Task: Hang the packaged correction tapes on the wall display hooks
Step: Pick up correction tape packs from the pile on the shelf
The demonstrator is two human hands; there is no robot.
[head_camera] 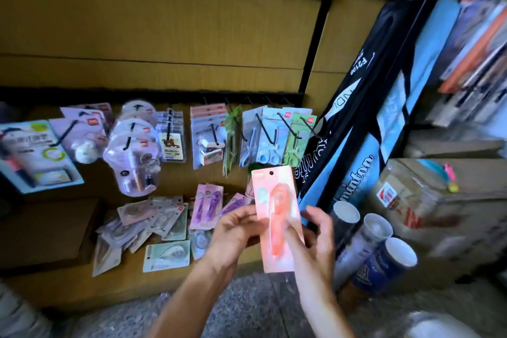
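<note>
Both hands were raised before the wall display, holding one pink packaged correction tape (277,217) upright between them. Left hand (236,230) pinched the card's left edge, fingers (241,212) curled onto its face. Right hand (312,244) gripped the lower right part, thumb across the orange blister, other fingers bent behind. The card's hang hole pointed up, just below the black hooks (266,129), touching none. Those hooks carried packaged scissors (264,145) and other stationery. More correction tape packs (153,225) lay scattered on the wooden surface to the left. White-capped tubes (375,250) stood at right.
</note>
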